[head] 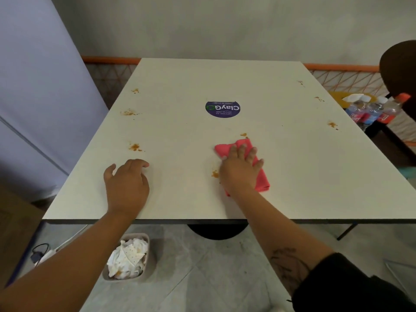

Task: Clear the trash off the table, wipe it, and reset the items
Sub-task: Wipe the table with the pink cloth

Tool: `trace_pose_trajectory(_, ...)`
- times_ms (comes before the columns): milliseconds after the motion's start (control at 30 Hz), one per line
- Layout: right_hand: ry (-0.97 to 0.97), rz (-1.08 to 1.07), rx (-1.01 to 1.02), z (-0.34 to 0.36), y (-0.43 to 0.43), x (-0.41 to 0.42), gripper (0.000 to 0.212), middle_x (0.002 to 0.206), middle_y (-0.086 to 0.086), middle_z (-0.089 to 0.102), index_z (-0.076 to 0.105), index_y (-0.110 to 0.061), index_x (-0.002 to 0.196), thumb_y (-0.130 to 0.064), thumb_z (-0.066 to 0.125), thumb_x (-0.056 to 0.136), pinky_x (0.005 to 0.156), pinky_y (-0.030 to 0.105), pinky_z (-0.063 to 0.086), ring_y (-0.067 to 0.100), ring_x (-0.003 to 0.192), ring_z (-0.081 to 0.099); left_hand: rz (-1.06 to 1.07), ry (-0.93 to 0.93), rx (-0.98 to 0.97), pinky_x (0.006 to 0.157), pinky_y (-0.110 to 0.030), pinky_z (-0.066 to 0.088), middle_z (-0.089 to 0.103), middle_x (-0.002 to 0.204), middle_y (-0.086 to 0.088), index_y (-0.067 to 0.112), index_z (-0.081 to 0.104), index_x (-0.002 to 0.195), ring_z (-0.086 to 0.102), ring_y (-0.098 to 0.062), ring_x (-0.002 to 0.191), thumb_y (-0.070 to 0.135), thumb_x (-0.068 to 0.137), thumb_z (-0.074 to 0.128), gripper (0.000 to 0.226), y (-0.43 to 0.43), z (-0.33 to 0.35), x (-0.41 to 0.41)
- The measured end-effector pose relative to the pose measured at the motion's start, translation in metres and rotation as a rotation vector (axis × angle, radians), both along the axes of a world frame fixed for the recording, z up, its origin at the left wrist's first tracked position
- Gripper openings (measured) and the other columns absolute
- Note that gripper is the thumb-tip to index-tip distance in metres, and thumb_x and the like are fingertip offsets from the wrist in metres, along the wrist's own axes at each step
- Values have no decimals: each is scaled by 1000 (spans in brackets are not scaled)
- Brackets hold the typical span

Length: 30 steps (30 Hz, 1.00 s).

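The right hand pressed flat, fingers spread, on a folded pink cloth on the stained white table; the left hand rested empty, fingers loosely curled

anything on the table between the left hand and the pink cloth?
Head view: one orange-brown stain sits just left of the right hand pressing the pink cloth. Otherwise the table is bare from there to the left hand.

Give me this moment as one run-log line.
phase: wiping | right hand: flat on pink cloth | left hand: empty, braced on table | orange stains: several left | bin: crumpled napkins
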State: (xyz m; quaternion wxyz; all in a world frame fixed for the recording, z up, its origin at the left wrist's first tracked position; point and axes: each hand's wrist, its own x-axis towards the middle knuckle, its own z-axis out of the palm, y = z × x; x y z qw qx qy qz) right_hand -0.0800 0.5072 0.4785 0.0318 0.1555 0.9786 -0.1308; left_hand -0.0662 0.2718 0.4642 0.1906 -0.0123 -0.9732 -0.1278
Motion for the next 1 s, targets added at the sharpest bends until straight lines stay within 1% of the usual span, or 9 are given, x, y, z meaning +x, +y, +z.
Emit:
trace_pose_trajectory(100,22,212,-6,-1,20,9,52,160,5,1,9,-18,152,-32,18,103,116,51,-3,29,147,-7,2,13,8,107,-45,23,69,103,-11,8,65,106,66,-30,95,0,88,51,25,0,0,0)
trace_pose_trajectory(167,25,225,-7,-2,45,15,50,160,2,3,13,-22,152,-32,19,103,117,49,0,26,147,-4,-3,12,14,107,-45,23,69,104,-11,8,65,107,66,-30,96,-1,88,51,25,-1,-1,0)
trace_pose_trajectory(267,35,14,41,-2,94,24,50,160,4,8,17,-22,151,-32,20,102,116,54,5,30,147,1,-11,14,29,107,-45,24,69,105,-11,8,65,108,65,-30,96,-2,88,52,26,-1,-1,0)
trace_pose_trajectory(367,9,-231,52,1,117,30,51,159,8,8,16,-18,151,-31,20,102,115,59,5,36,146,0,-20,14,42,107,-45,24,69,105,-11,8,64,109,65,-30,96,-3,87,53,27,-2,-3,0)
trace_pose_trajectory(467,-15,-415,2,3,93,22,53,159,12,5,13,-13,151,-30,20,102,115,58,1,39,145,-4,-26,26,36,106,-46,26,69,104,-11,7,64,110,66,-30,95,-4,84,55,29,-2,-4,-2)
trace_pose_trajectory(533,-14,-444,-23,3,62,14,54,159,15,4,12,-9,151,-29,20,102,114,58,1,41,144,-4,-28,34,25,105,-48,28,69,103,-12,6,64,109,66,-31,92,-4,83,56,29,-3,-5,-2)
trace_pose_trajectory(767,3,-47,-43,0,-69,0,57,159,16,-2,5,-8,151,-29,22,101,115,56,-3,40,144,-9,-42,47,13,105,-50,29,69,102,-13,6,64,110,67,-32,92,-4,82,58,30,-6,-7,-1)
trace_pose_trajectory(933,10,350,16,1,-54,7,54,160,6,-2,6,-17,152,-34,19,103,116,50,-4,32,146,-8,-38,52,2,105,-50,29,70,101,-13,5,64,109,67,-32,90,-6,80,59,32,-5,-7,-1)
trace_pose_trajectory(1000,1,398,29,1,-31,12,53,160,3,0,8,-20,152,-34,20,103,117,47,-1,29,147,-7,-36,54,4,105,-50,29,70,100,-12,6,64,110,67,-31,89,-7,79,58,34,-5,-8,-2)
